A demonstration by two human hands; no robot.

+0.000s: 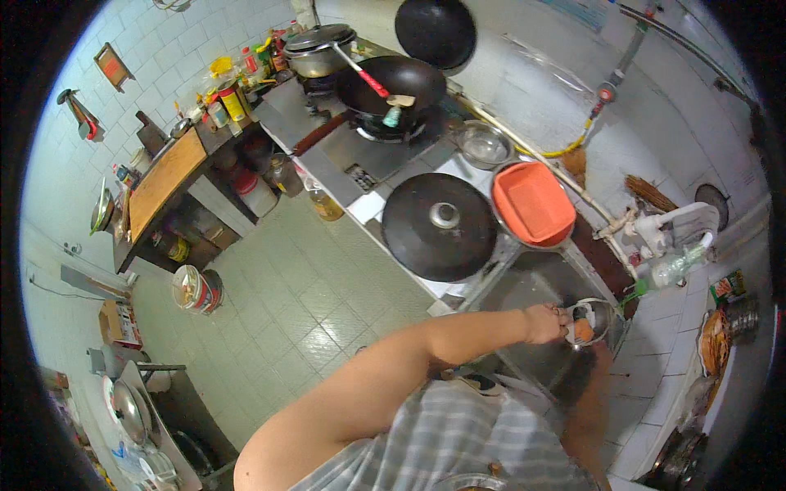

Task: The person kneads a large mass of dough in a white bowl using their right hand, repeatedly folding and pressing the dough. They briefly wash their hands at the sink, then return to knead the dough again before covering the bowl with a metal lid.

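My left hand (544, 323) is over the sink (522, 282), its fingers curled at the near rim of a small round bowl (605, 319). An orange object (582, 331), too small to name surely, shows inside the bowl beside something white. My right forearm (589, 399) comes up from the lower right, blurred, and ends just below the bowl. The right hand (603, 353) is smeared by motion and partly hidden, so its grip is unclear.
Left of the sink are a black lid (439, 227), an orange plastic basin (533, 202) and a glass bowl (484, 144). A wok (393, 86) sits on the stove with a red-handled spatula (371, 80). A bucket (198, 289) stands on the floor.
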